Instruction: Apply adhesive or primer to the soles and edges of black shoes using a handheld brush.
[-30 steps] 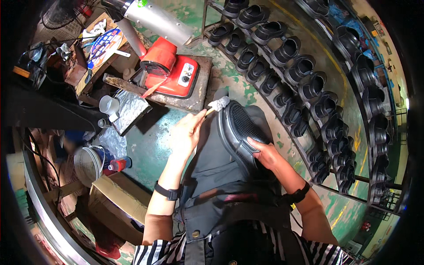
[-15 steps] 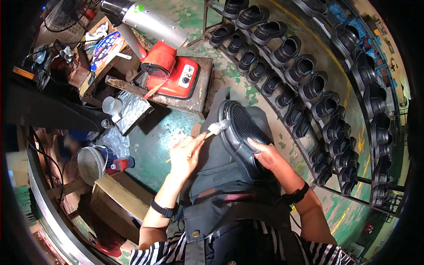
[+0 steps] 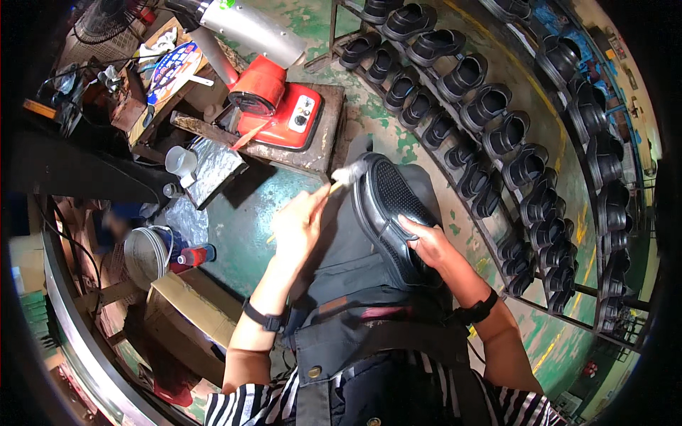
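Observation:
My left hand (image 3: pixel 298 226) grips a small brush (image 3: pixel 343 179) whose pale bristle tip touches the upper rim of a black shoe. My right hand (image 3: pixel 426 245) holds that black shoe (image 3: pixel 391 206) sole-up on my lap, fingers spread over its patterned sole. A dark apron (image 3: pixel 348 284) lies under the shoe. Both forearms come in from the lower edge, each with a dark wristband.
A red machine (image 3: pixel 280 106) with a silver tube stands on a wooden block ahead. A white cup (image 3: pixel 181 162) and foil-covered slab sit to the left. Racks with several black shoes (image 3: pixel 497 135) curve along the right. A metal bowl (image 3: pixel 145 252) and cardboard lie lower left.
My left hand drew back toward me and then moved up again, stroking the brush along the shoe's upper edge. The right hand kept its hold on the sole.

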Motion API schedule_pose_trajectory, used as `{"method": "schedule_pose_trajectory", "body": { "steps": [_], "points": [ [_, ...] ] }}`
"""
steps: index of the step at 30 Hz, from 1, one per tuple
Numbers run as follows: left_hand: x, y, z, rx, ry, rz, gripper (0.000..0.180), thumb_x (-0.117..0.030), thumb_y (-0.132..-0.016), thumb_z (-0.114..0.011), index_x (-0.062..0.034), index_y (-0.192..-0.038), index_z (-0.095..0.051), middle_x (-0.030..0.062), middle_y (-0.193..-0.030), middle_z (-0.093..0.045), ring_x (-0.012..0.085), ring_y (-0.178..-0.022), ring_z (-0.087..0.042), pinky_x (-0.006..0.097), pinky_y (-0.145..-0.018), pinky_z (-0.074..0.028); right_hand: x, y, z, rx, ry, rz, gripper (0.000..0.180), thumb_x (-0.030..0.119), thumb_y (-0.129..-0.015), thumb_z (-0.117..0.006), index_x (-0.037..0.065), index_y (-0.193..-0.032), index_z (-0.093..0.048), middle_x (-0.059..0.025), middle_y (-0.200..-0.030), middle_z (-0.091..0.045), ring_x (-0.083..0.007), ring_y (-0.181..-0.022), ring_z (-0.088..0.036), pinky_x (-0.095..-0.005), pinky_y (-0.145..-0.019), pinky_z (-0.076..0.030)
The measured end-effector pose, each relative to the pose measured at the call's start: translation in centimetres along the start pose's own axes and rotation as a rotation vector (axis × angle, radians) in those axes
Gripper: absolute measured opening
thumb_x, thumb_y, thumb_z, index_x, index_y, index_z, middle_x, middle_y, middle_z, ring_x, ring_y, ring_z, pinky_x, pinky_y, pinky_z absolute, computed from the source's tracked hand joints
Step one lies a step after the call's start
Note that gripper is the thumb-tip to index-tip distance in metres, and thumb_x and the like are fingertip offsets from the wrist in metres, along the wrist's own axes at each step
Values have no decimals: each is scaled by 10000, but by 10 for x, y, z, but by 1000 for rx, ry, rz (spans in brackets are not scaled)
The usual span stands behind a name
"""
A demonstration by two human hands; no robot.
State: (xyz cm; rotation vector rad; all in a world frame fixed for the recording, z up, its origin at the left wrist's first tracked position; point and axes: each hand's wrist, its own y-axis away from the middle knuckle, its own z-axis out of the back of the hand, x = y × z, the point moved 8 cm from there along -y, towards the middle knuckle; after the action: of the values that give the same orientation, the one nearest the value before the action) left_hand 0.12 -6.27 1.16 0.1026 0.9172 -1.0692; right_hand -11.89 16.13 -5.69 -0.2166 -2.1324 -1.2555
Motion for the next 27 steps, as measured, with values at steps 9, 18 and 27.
{"method": "schedule_pose_trajectory", "body": {
  "steps": [9, 18, 27],
  "points": [
    [-4, -1, -1, 6, -111, 3, 237, -21, -847, -676, -84, -1074, -708, 125, -692, -549, 265, -607, -594, 330, -580, -478, -6, -2, 4, -29, 48, 3, 301, 231, -903, -700, 26, -1123, -681, -48, -1075, -693, -152, -942, -654, -331, -806, -491],
    [-6, 2, 0, -24, -111, -5, 251, -24, -832, -697, -88, -1074, -711, 119, -681, -543, 258, -591, -584, 327, -560, -461, -5, -1, 6, -58, 63, 14, 307, 232, -898, -707, 23, -1121, -681, -45, -1061, -693, -150, -926, -655, -351, -822, -491],
    [0, 6, -5, 44, -186, 65, 293, -99, -814, -686, -171, -1098, -705, 48, -684, -518, 259, -628, -551, 392, -603, -438, -1, 2, 0, -62, 67, 39, 303, 214, -906, -695, -3, -1118, -676, -75, -1083, -690, -169, -947, -665, -337, -814, -516]
  ]
}}
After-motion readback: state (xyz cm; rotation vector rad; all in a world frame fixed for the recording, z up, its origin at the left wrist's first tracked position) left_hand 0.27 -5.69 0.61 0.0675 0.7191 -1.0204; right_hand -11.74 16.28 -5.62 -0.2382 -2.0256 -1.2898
